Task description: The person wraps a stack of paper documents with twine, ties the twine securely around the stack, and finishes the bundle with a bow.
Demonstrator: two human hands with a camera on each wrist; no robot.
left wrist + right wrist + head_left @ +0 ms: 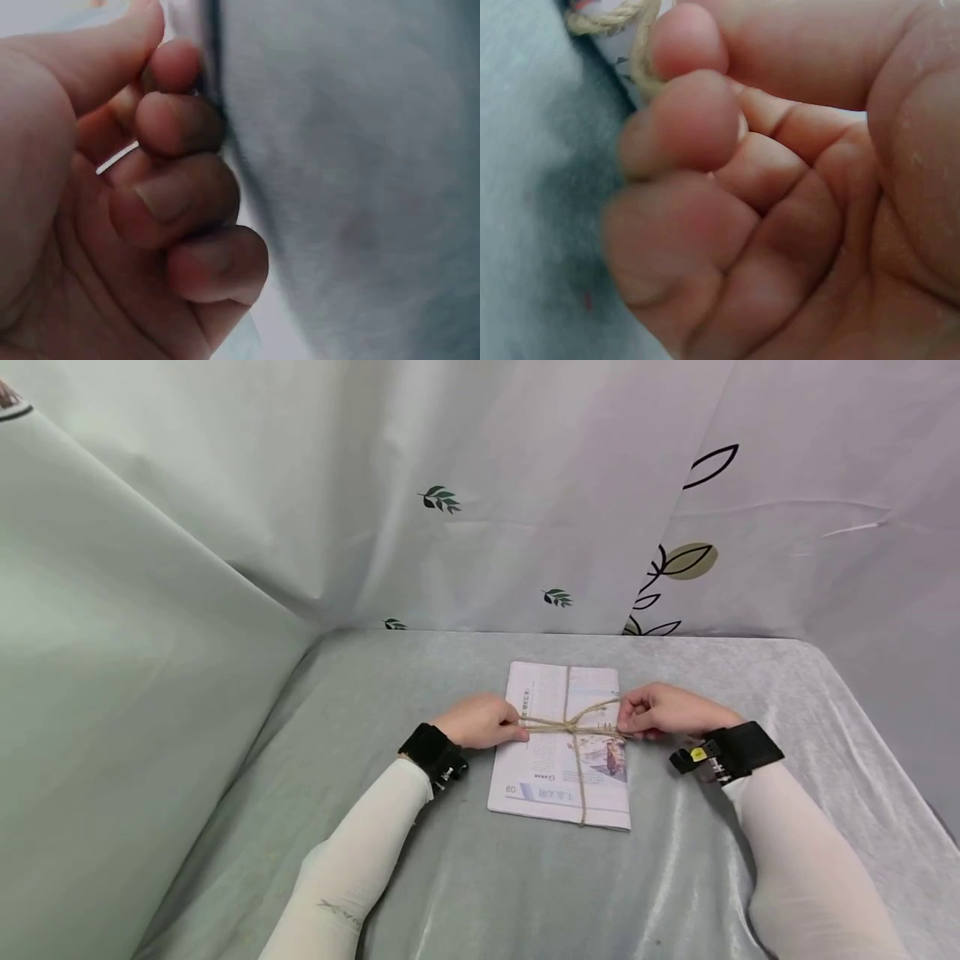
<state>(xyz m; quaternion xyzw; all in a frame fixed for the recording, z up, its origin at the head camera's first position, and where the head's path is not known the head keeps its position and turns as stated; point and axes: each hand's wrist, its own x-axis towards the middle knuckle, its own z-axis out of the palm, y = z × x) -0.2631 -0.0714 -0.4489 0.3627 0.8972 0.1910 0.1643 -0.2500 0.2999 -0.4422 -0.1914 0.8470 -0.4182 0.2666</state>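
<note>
A folded newspaper stack lies flat on the cloth, tied crosswise with twine that meets in a knot at the middle. At the stack's left edge my left hand pinches strands of twine between thumb and forefinger. My right hand grips twine at the right edge, its strands running taut from the knot. In the right wrist view, twine passes right by the fingertips. The left wrist view shows curled fingers close together; the twine is hidden there.
A grey velvety cloth covers the table. Behind it hangs a pale curtain with leaf prints, and more pale sheeting stands along the left side. Black bands are strapped round both wrists over white sleeves.
</note>
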